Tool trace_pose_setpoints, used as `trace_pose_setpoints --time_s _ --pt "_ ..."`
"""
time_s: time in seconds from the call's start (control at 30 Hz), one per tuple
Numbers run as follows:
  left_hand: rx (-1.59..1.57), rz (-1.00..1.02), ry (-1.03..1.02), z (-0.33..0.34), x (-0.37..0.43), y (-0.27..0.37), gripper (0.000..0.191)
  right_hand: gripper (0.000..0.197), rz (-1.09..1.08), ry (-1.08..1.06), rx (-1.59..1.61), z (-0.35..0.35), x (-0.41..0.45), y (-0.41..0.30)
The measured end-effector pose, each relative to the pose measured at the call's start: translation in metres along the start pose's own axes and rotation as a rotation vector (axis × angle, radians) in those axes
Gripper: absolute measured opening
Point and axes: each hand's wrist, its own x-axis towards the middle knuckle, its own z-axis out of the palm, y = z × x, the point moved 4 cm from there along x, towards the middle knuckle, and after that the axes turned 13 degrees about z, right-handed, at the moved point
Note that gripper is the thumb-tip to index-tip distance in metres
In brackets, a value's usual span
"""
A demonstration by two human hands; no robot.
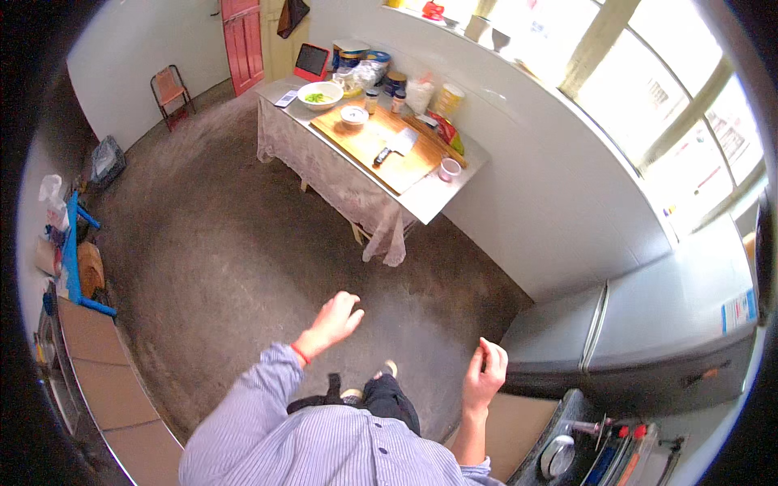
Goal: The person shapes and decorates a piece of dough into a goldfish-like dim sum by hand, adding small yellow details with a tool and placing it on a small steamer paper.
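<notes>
Over the concrete floor (206, 291), my left hand (331, 323) hangs in mid-air with its thumb apart from the fingers and nothing in it. My right hand (486, 372) is raised near the refrigerator (553, 331), loosely curled with a gap at the thumb; no object shows in it. Farther ahead stands a table with a lace cloth (340, 176). On it lies a wooden cutting board (346, 136) bearing a cleaver (401, 143) and a small white lidded bowl (354, 115). A white bowl (316, 104) with chopped green food sits beyond the board. Neither hand touches these things.
A plastic cup (450, 170), jars (371, 101) and a red-framed tablet (312, 62) share the table. Brown cabinets (124, 395) line the left; a blue frame (73, 255) stands past them. Bottles (632, 452) are at lower right. A folding chair (170, 91) stands far left.
</notes>
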Motion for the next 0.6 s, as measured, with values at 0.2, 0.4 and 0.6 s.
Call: trace_pose_setpoints --time_s 0.2,0.4,0.6 --pt "-0.308 -0.072 0.011 -0.004 0.068 -0.033 0.037 0.018 -0.095 -0.114 -0.004 0.110 0.086 -0.029" --pt "-0.188 -0.036 0.086 -0.074 0.200 -0.112 0.034 0.014 -0.068 0.034 0.015 0.188 0.199 -0.061" --pt "-0.102 -0.109 0.354 -0.156 0.246 -0.204 0.033 0.014 -0.161 0.094 0.089 0.278 0.361 -0.143"
